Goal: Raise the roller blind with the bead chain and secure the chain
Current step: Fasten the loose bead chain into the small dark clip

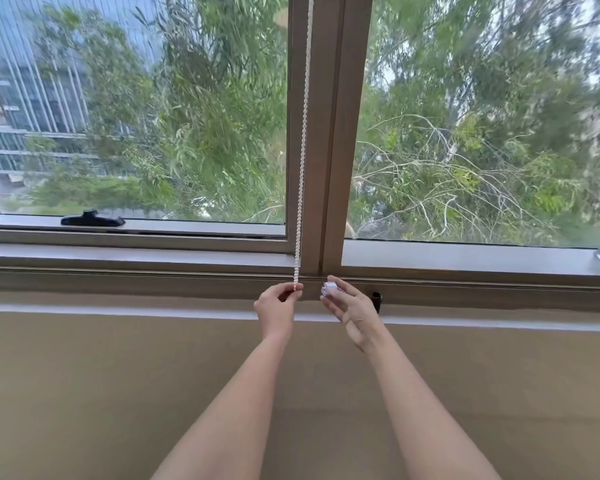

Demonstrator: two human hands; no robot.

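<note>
I see the white bead chain [302, 143] hanging in front of the brown vertical window post [329, 133]. Its long axis is nearly vertical, from the top edge down to just below the sill. My left hand [278, 308] pinches the lower end of the chain between thumb and fingertips, just left of the post's foot. My right hand [352, 308], just right of the post's foot, holds a small white plastic chain holder [329, 289] at its fingertips, the other fingers loosely spread. A small black fitting [377, 301] sits right of that hand, and a black window handle [92, 219] lies well left of the post.
</note>
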